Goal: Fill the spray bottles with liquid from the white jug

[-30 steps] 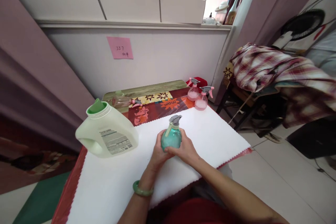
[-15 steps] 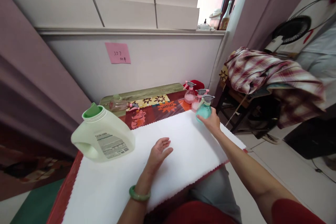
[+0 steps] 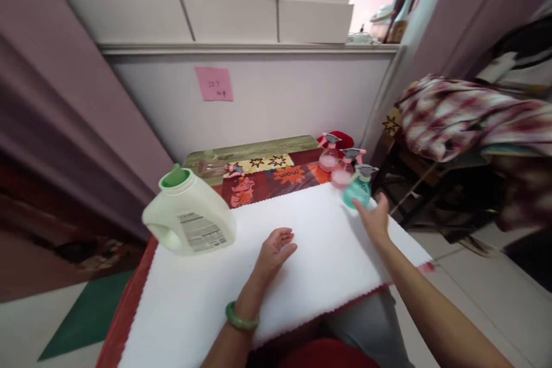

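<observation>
My right hand [image 3: 374, 219] is just in front of a teal spray bottle [image 3: 357, 188] at the right of the white mat. Its thumb and fingers are spread apart, with the bottle standing upright beyond them; whether the thumb still brushes it I cannot tell. My left hand [image 3: 276, 250], with a green bangle on the wrist, hovers over or rests on the middle of the white mat [image 3: 319, 264]. Its fingers are loosely curled and hold nothing. Behind the teal bottle stand two pink spray bottles [image 3: 328, 158].
A large pale green jug [image 3: 194, 218] with its green spout uncovered stands at the left. Behind it a clear spray bottle [image 3: 213, 169] lies on its side. A red item [image 3: 342, 139] sits in the back right corner. Plaid cloth [image 3: 466, 115] hangs over furniture on the right.
My right hand has let go of the teal spray bottle and drawn back towards me. The left hand keeps its pose. The whole view has shifted, with everything appearing further right.
</observation>
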Motion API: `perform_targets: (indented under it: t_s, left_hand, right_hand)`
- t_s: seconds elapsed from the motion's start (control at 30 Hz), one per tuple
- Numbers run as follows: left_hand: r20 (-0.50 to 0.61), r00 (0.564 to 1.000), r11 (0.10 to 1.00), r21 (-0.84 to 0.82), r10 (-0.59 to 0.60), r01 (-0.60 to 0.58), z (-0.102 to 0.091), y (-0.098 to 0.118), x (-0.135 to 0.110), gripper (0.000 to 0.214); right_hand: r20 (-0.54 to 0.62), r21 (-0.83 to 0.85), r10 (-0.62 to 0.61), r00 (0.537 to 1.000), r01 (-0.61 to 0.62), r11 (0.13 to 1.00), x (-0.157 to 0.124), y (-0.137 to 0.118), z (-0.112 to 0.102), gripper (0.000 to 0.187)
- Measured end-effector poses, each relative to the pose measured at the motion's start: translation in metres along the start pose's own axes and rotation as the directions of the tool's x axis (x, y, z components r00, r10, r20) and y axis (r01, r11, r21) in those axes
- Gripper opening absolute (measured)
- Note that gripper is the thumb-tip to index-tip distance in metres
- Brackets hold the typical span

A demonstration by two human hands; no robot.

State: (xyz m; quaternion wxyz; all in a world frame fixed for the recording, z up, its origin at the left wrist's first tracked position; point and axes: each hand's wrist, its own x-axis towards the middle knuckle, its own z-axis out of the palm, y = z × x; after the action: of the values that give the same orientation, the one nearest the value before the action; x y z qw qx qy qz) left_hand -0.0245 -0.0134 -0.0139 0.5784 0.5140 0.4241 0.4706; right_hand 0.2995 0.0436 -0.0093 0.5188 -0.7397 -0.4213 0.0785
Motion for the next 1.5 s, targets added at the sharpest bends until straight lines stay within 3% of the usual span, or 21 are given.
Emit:
perform_targets:
  t_s: [0.07, 0.1, 0.2, 0.3, 0.37, 0.43, 0.5, 0.57, 0.6, 0.7, 0.8, 0.87, 1.0, 1.13, 1.23, 1.3, 1.4, 1.5]
  left_hand:
    - [-0.006, 1.000, 1.000, -0.010, -0.006, 0.005, 0.001, 0.000, -0.002, 0.048]
    - [-0.009, 1.000, 1.000, -0.014, -0.011, 0.010, 0.002, 0.000, -0.003, 0.046]
    - [-0.021, 1.000, 1.000, -0.020, -0.020, 0.020, 0.003, 0.001, -0.006, 0.042]
    - [-0.020, 0.999, 0.999, -0.022, -0.026, 0.025, 0.004, 0.000, -0.008, 0.038]
    - [-0.020, 0.999, 0.999, -0.020, -0.037, 0.036, 0.004, -0.001, -0.009, 0.036]
    - [-0.026, 0.998, 0.999, -0.012, -0.051, 0.050, 0.004, -0.002, -0.010, 0.034]
    - [-0.033, 0.997, 0.998, 0.001, -0.064, 0.064, 0.004, -0.002, -0.011, 0.033]
    - [-0.037, 0.996, 0.997, 0.010, -0.076, 0.076, 0.004, -0.001, -0.012, 0.033]
    - [-0.039, 0.996, 0.997, 0.011, -0.080, 0.081, 0.004, 0.000, -0.013, 0.032]
    - [-0.046, 0.993, 0.994, 0.022, -0.109, 0.110, 0.007, -0.002, -0.014, 0.032]
    - [-0.078, 0.982, 0.983, 0.058, -0.169, 0.174, 0.012, -0.013, -0.014, 0.036]
    - [-0.104, 0.978, 0.979, 0.079, -0.179, 0.188, 0.016, -0.026, -0.011, 0.037]
    - [-0.029, 0.980, 0.979, 0.051, -0.196, 0.198, 0.018, -0.051, 0.000, 0.041]
    - [0.043, 0.976, 0.977, 0.020, -0.213, 0.212, 0.015, -0.062, 0.003, 0.043]
    - [-0.059, 0.981, 0.982, 0.026, -0.187, 0.189, 0.019, -0.059, -0.003, 0.041]
    - [-0.127, 0.975, 0.982, 0.014, -0.184, 0.187, 0.022, -0.053, -0.008, 0.043]
    - [-0.155, 0.968, 0.979, -0.075, -0.198, 0.188, 0.020, -0.037, -0.009, 0.050]
    - [-0.204, 0.967, 0.955, -0.282, -0.152, 0.091, 0.009, -0.015, -0.003, 0.066]
  right_hand:
    - [-0.130, 0.126, -0.137, 0.982, 0.154, 0.980, -0.033, -0.011, -0.004, 0.064]
    - [-0.120, 0.154, -0.224, 0.967, 0.241, 0.958, -0.049, -0.020, -0.005, 0.057]
    - [0.113, 0.240, -0.460, 0.881, 0.425, 0.873, -0.084, -0.059, 0.003, 0.052]
    - [0.217, 0.358, -0.564, 0.797, 0.472, 0.805, -0.090, -0.106, 0.035, 0.047]
    - [0.292, 0.432, -0.585, 0.757, 0.442, 0.787, -0.081, -0.135, 0.071, 0.042]
    - [0.422, 0.451, -0.591, 0.687, 0.406, 0.795, -0.069, -0.159, 0.116, 0.037]
    - [0.552, 0.380, -0.578, 0.601, 0.435, 0.816, -0.059, -0.180, 0.166, 0.033]
    - [0.687, 0.204, -0.521, 0.506, 0.554, 0.807, -0.052, -0.199, 0.216, 0.031]
    - [0.714, 0.173, -0.504, 0.486, 0.574, 0.800, -0.050, -0.208, 0.241, 0.031]
    - [0.755, 0.110, -0.464, 0.463, 0.608, 0.786, -0.047, -0.235, 0.305, 0.035]
    - [0.784, 0.054, -0.431, 0.447, 0.641, 0.765, -0.047, -0.257, 0.354, 0.040]
    - [0.806, 0.024, -0.409, 0.428, 0.667, 0.744, -0.049, -0.268, 0.380, 0.042]
    - [0.850, -0.033, -0.353, 0.391, 0.708, 0.705, -0.054, -0.280, 0.413, 0.041]
    - [0.865, -0.083, -0.308, 0.397, 0.719, 0.690, -0.056, -0.284, 0.418, 0.028]
    - [0.843, -0.079, -0.339, 0.418, 0.719, 0.691, -0.051, -0.283, 0.396, 0.031]
    - [0.823, -0.065, -0.367, 0.432, 0.716, 0.696, -0.043, -0.278, 0.367, 0.034]
    - [0.813, -0.044, -0.380, 0.440, 0.699, 0.714, -0.025, -0.267, 0.302, 0.034]
    - [0.827, 0.076, -0.405, 0.390, 0.636, 0.768, -0.001, -0.253, 0.222, 0.030]
